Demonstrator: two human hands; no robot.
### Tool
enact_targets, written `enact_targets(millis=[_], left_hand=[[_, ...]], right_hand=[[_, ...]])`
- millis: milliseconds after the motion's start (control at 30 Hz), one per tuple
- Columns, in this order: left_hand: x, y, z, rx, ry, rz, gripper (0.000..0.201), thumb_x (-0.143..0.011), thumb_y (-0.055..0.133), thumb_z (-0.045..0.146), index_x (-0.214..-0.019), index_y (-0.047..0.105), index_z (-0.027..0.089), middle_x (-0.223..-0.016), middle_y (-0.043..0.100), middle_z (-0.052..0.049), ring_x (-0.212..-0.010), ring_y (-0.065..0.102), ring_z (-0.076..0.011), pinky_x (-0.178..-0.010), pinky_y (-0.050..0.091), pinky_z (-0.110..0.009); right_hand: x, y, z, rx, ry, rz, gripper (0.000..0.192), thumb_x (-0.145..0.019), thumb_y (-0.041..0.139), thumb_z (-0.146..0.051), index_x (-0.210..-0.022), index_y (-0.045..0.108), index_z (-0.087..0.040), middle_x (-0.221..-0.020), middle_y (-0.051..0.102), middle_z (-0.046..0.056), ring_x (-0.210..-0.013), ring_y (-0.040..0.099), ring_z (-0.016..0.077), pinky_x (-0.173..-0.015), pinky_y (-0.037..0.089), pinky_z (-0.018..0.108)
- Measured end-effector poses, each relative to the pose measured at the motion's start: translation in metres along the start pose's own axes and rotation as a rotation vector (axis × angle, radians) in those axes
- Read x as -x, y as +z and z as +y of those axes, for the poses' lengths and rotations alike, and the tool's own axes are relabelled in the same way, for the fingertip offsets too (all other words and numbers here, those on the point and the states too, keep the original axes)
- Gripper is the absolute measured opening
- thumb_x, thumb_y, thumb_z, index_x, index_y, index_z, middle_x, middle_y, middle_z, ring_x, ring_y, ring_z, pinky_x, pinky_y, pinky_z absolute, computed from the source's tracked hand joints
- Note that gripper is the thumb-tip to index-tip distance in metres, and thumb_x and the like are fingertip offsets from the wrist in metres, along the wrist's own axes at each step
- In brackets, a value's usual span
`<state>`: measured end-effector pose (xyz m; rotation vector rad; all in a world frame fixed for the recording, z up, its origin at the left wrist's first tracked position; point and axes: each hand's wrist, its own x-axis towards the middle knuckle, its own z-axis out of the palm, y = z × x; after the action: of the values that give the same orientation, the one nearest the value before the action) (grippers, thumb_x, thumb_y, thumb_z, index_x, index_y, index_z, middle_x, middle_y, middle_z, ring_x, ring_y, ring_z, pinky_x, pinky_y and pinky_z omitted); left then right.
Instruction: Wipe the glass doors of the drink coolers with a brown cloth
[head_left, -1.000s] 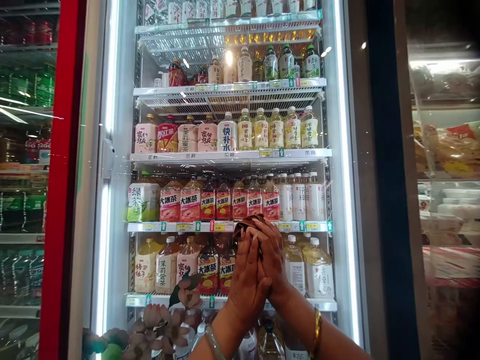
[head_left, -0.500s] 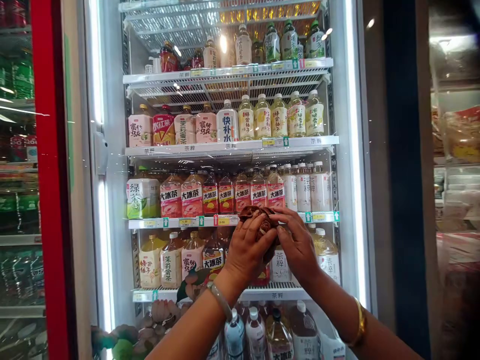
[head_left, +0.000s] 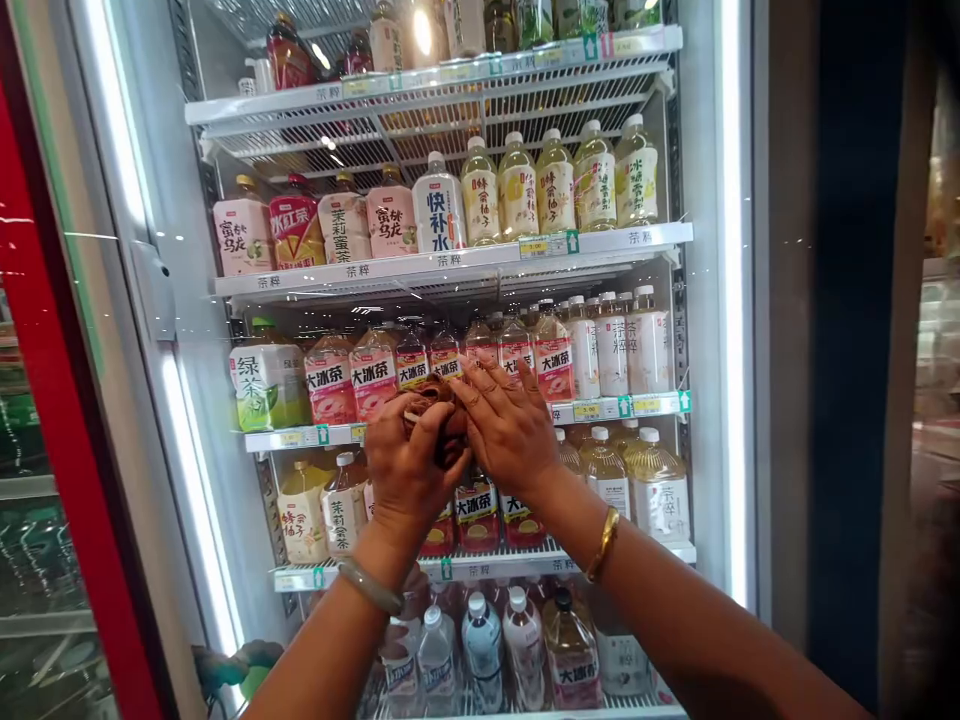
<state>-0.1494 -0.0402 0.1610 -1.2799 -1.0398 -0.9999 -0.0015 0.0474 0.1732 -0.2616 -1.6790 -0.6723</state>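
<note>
My left hand is closed round a crumpled brown cloth, in front of the middle shelves of a lit drinks cooler. Close beside it, my right hand has its fingers stretched out and fairly flat, next to the cloth. Both hands are at the cooler's glass front, which shows faint reflections; whether the right palm touches the glass, I cannot tell. Behind the hands stand pink-labelled iced tea bottles, partly covered by my fingers. A pale bangle circles my left wrist and a gold bracelet my right.
White wire shelves carry rows of bottled drinks, with price tags along their edges. A bright light strip runs down the right side. At the left are a red upright frame and another drinks case.
Both hands and the cloth have moved left across the glass front. My right fingers have straightened beside the cloth. The view has tilted and shifted lower.
</note>
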Motion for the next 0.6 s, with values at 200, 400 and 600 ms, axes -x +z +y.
enact_targets(millis=[200,400,600], left_hand=[[0.033,-0.005,0.008,0.037,0.127,-0.048,0.036,-0.083,0.077,0.03,-0.117,0.065,0.024,-0.129,0.055,-0.014,-0.121,0.056,-0.0326,-0.106,0.048,-0.05],[0.025,-0.022,-0.028,-0.009,0.198,-0.103,0.04,-0.081,0.08,0.027,-0.118,0.064,0.027,-0.127,0.058,-0.012,-0.118,0.057,-0.0311,-0.101,0.05,-0.047],[0.02,-0.01,-0.012,-0.003,0.075,-0.031,0.047,-0.08,0.08,0.033,-0.122,0.062,0.025,-0.13,0.056,-0.016,-0.121,0.055,-0.0358,-0.103,0.047,-0.053]], right_hand=[[0.017,0.001,-0.001,-0.01,-0.044,-0.075,0.048,-0.103,0.049,-0.023,-0.151,0.05,-0.023,-0.166,0.044,0.004,-0.162,0.027,0.0194,-0.138,0.015,0.05],[0.019,0.003,-0.006,0.051,-0.078,-0.114,0.052,-0.103,0.052,-0.025,-0.154,0.046,-0.018,-0.17,0.037,0.01,-0.163,0.022,0.0226,-0.138,0.009,0.054],[0.022,0.003,-0.007,0.08,-0.088,-0.128,0.059,-0.1,0.055,-0.026,-0.157,0.042,-0.018,-0.171,0.034,0.009,-0.164,0.02,0.0225,-0.138,0.002,0.051]])
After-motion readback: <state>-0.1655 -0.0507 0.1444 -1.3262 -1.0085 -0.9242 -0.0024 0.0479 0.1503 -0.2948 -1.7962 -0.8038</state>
